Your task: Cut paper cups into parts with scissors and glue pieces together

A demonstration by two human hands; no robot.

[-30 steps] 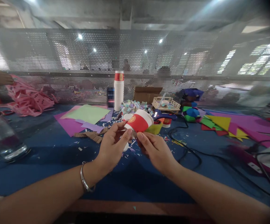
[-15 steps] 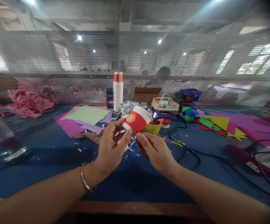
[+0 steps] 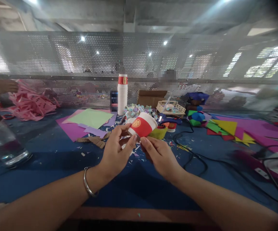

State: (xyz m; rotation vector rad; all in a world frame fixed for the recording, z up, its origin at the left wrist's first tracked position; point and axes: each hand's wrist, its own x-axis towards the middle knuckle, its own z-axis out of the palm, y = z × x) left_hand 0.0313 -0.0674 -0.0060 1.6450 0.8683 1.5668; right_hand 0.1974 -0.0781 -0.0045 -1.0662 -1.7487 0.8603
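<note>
Both hands grip one red-banded paper cup [image 3: 142,125] — left hand [image 3: 116,154] and right hand [image 3: 159,155] pinching its base — tilted above the blue bench [image 3: 57,160], near a stack of cups [image 3: 122,94] farther back.

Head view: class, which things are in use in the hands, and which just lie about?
In use:
left hand
right hand
paper cup

Lying about:
cup stack
green paper
pink scraps
cable
cardboard box
</note>
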